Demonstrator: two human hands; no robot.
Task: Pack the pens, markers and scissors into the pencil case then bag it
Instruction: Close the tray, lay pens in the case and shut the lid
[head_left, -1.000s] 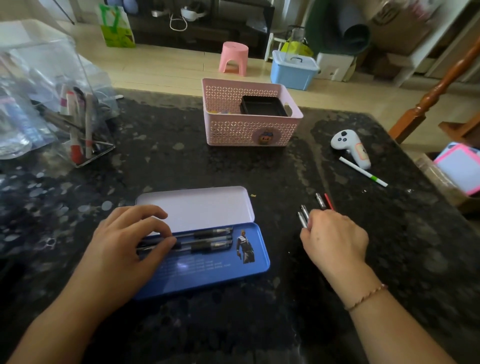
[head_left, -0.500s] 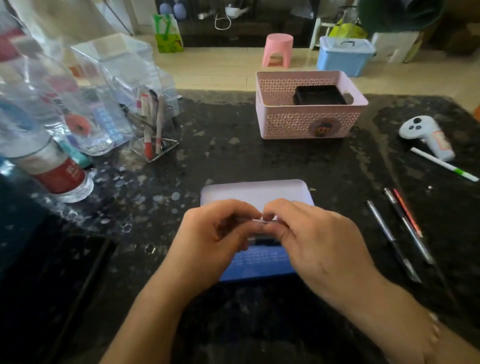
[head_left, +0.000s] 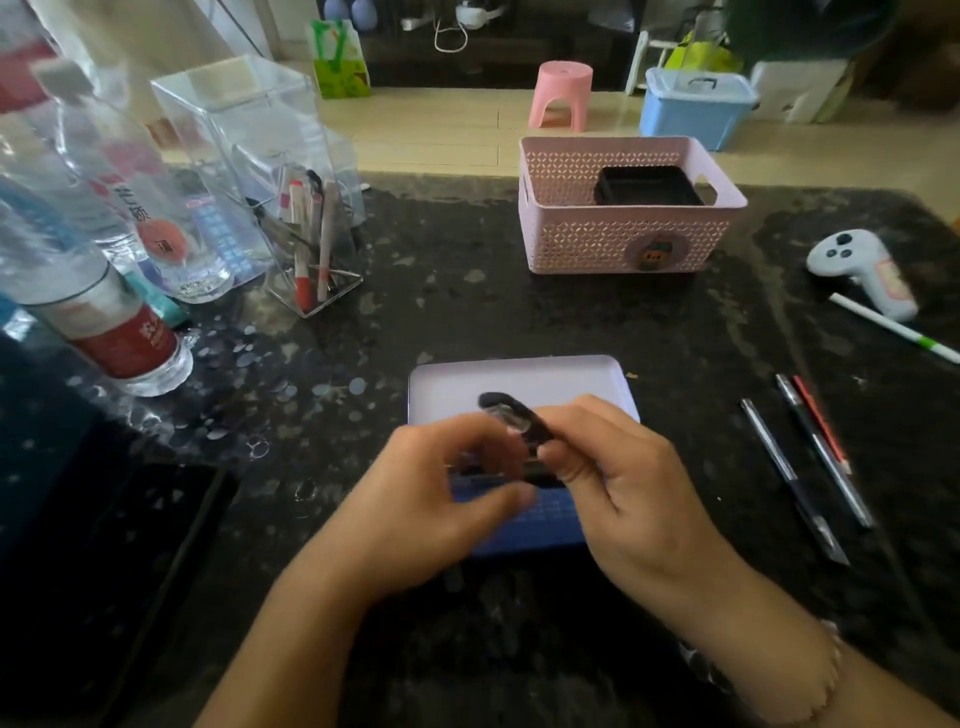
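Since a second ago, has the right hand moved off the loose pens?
Yes. The right hand has gone left, away from the pens on the table, and now sits over the open pencil case beside the left hand.

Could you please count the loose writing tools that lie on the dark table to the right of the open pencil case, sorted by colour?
Dark pens with silver metal parts: 2
Thin red pencil: 1
White pen with green band: 1
Total: 4

The pen in the hands and the tools in the clear acrylic holder are not counted.
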